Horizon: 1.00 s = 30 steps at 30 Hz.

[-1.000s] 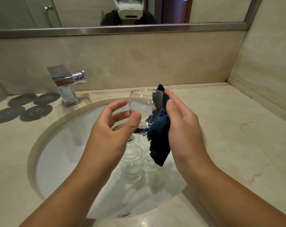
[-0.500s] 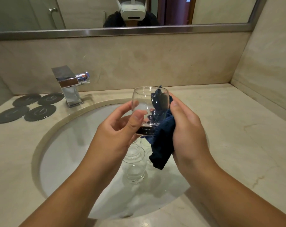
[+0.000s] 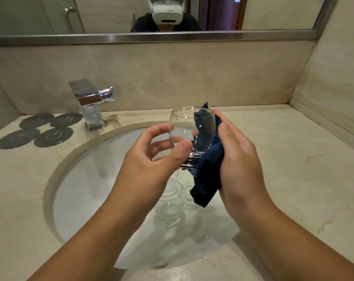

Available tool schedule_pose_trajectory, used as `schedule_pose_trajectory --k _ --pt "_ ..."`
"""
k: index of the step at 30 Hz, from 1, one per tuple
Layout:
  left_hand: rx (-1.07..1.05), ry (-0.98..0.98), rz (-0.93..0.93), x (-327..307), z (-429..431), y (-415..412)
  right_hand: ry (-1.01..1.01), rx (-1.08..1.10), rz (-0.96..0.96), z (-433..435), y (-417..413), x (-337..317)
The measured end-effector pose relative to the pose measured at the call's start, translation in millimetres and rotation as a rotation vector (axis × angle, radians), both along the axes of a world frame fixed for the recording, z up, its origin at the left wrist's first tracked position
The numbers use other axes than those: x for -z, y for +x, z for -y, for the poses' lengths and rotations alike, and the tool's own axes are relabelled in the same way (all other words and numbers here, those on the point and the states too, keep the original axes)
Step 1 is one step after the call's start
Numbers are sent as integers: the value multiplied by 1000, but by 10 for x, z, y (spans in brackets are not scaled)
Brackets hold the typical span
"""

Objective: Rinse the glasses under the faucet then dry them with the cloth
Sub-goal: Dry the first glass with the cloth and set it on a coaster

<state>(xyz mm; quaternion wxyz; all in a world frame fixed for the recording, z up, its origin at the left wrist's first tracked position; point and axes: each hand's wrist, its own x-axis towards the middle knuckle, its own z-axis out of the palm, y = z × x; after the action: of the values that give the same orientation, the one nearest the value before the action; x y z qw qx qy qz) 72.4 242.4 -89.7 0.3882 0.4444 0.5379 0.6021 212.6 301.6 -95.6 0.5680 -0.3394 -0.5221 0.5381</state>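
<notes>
A clear round glass (image 3: 184, 128) is held upright above the sink. My left hand (image 3: 151, 159) pinches it near the base with thumb and fingers. My right hand (image 3: 239, 157) holds a dark blue cloth (image 3: 207, 173) against the glass's right side, and part of the cloth shows through the glass wall. Below them, more clear glasses (image 3: 170, 205) stand in the white sink basin (image 3: 87, 189), partly hidden by my hands and the cloth. The chrome faucet (image 3: 89, 102) stands at the back left, with no water visible from it.
Several dark round coasters (image 3: 44, 130) lie on the beige marble counter (image 3: 293, 169) left of the faucet. A mirror (image 3: 111, 15) runs along the back wall. A side wall closes the counter at the right.
The glass has stayed in both hands above the sink. More of the cloth now shows through the glass on its right side, and my left fingers shifted slightly on it.
</notes>
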Motion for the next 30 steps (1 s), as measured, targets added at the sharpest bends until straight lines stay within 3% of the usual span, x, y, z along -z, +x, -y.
schedule_pose_trajectory --k 3,10,15,22,27,30 --pt "45 -32 35 9 -10 -19 -38 -18 -39 -11 0 6" --pt "-100 39 -123 10 11 20 33 34 40 -16 42 18" --pt "-92 57 -86 14 2 54 93 58 116 56 5 -1" --pt "55 -28 74 -7 13 -25 -25 -18 -10 -16 15 22" --pt "-89 16 -115 22 -10 -1 -42 14 -9 -39 31 28" --pt "-95 32 -132 12 18 31 -15 29 2 -14 41 26"
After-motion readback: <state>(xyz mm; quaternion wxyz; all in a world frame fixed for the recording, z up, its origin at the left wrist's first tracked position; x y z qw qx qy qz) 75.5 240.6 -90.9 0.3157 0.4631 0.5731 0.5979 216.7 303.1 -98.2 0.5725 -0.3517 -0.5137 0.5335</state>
